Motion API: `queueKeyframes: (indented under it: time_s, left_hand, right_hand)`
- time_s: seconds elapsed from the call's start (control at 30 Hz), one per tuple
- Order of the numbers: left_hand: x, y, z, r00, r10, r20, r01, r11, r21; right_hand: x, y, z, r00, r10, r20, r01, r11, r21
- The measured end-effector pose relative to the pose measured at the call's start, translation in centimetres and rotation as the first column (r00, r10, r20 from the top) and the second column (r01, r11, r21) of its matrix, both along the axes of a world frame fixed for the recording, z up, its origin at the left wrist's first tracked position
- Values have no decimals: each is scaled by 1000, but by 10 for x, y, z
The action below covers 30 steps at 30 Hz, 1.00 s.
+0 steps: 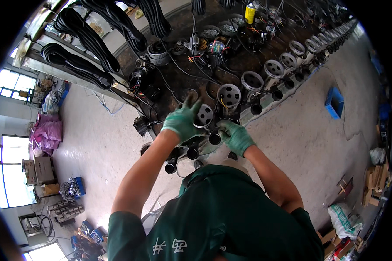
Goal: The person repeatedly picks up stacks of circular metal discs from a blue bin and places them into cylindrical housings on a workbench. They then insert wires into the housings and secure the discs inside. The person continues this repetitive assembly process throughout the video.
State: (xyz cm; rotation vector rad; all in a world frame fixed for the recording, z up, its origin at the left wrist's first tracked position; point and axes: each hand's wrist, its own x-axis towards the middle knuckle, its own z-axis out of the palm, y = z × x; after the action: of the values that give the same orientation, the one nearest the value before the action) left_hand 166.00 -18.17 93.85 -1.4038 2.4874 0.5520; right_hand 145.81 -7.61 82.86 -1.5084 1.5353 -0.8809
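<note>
My left hand (181,121), in a green glove, has its fingers spread at the left side of a grey round housing (204,115) with dark holes in its top. My right hand (236,136), gloved alike, has its fingers bent together against a black pipe stub (214,139) at the bench edge; its fingertips are partly hidden. Just beyond stands another grey round housing (229,96) with a yellow wire across its holed top. More black pipe stubs (193,153) stick out below my left wrist.
A long row of grey housings (274,68) follows the bench edge to the far right. Coiled black cables (85,41) hang at the left. Bowls of small parts (210,32) and a yellow spray can (250,13) stand farther back. A blue crate (334,102) lies on the floor.
</note>
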Motion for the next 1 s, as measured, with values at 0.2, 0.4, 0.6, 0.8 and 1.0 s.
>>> queueKeyframes:
  time_s: [0.2, 0.4, 0.6, 0.8, 1.0]
  left_hand:
    - [-6, -16, -42, 996, -34, -88, 35, 999, 9]
    - [56, -6, -20, 189, 405, -895, -200, 908, 368]
    - [76, 41, 20, 21, 526, -850, -282, 819, 500]
    - [79, 53, 0, -106, 562, -820, -200, 796, 572]
    - [79, 33, -1, -81, 635, -768, -2, 771, 637]
  right_hand:
    - [-6, -2, -11, 991, 21, 135, -21, 1000, 4]
    - [-23, -32, 27, 987, -38, -155, 11, 984, -176]
    - [3, -83, 66, 834, 339, -436, -295, 941, 168]
    - [47, -103, 72, 703, 372, -607, -232, 926, 299]
    - [48, -96, 46, 765, 198, -613, -179, 979, 93]
